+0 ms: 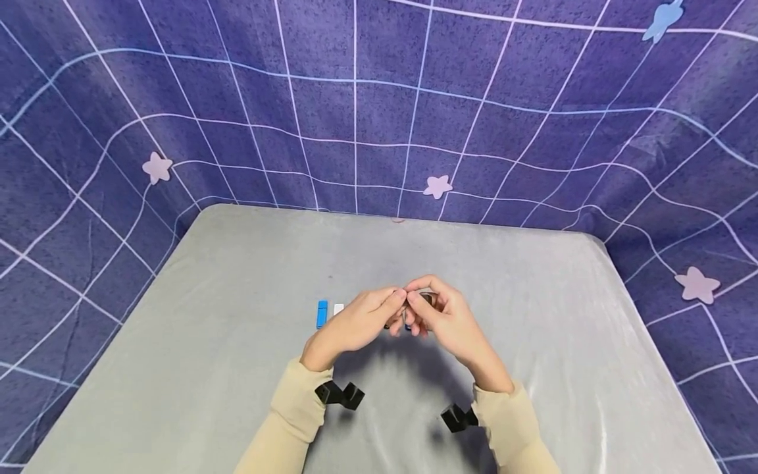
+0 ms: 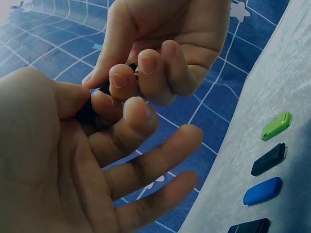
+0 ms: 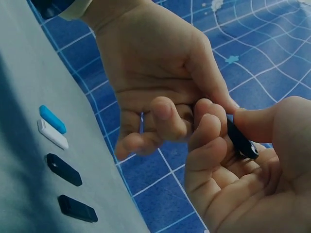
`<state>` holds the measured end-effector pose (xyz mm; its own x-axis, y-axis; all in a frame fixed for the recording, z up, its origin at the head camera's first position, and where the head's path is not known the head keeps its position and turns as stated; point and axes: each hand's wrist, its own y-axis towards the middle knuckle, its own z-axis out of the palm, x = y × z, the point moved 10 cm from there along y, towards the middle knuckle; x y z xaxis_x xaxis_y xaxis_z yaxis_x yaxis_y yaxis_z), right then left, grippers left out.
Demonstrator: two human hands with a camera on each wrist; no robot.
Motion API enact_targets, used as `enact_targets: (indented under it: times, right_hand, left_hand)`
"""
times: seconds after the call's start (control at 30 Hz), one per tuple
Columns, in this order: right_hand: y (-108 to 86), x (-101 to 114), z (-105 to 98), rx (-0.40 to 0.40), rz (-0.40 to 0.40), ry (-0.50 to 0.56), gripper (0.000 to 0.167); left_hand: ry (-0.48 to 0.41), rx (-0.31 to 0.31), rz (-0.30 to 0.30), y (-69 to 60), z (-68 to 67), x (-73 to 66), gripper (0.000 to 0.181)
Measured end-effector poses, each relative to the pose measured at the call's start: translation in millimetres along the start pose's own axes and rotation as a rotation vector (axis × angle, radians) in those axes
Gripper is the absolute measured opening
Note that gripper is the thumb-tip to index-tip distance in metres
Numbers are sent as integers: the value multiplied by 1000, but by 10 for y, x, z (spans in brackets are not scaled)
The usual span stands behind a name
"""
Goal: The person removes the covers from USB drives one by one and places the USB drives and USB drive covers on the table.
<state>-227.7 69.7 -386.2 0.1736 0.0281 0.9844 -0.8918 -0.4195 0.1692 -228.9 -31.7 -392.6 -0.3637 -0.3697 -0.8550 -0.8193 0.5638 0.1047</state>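
Observation:
Both hands meet above the middle of the table, with a small black stick that looks like a USB stick [image 3: 239, 138] between them. My right hand [image 1: 447, 322] pinches it between thumb and curled fingers; its end with a small shiny spot shows by the palm in the right wrist view. Thumb and forefinger of my left hand [image 1: 358, 322] pinch at the other end, where a dark part shows in the left wrist view. The left hand's other fingers are spread loosely. Fingers hide most of the stick, so I cannot tell whether its parts are joined.
On the grey cloth-covered table [image 1: 237, 329] lie a blue stick [image 1: 322, 314] and a white stick [image 1: 338, 309], left of the hands. Two black sticks [image 3: 64, 169] lie beside them. The left wrist view shows a green stick [image 2: 276, 126] in another row. A purple-blue curtain [image 1: 385, 112] surrounds the table.

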Motion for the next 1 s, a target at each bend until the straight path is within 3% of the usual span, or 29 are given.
enact_targets:
  times: [0.13,0.3,0.43,0.6,0.8,0.87,1.0]
  right_hand:
    - [-14,-16,-5,10,4,18,17]
    - [-18,-32,1,-2,15,54,16]
    - [-10,-18,12,16,-12,21,13]
    - [6,-18,34,45,-36,-29,10]
    - [12,-14,11,19,-26,10,14]
    - [12,-12,7,12,-19,43,17]
    - [3,1,-30,-32,-6,64,19]
  left_hand:
    - [16,-24,22,11,-4,-10,49]
    - [-76,-24,21,31,21,17,50]
    - [-163,12,6,47,56,51,53]
    - [-150,5,12,36,22,57,53]
    - [-221,74,14,14,84,18,50]
    - [-207,68,12,13,81,8,48]
    - [-116,-10,8,17,0,-16,47]
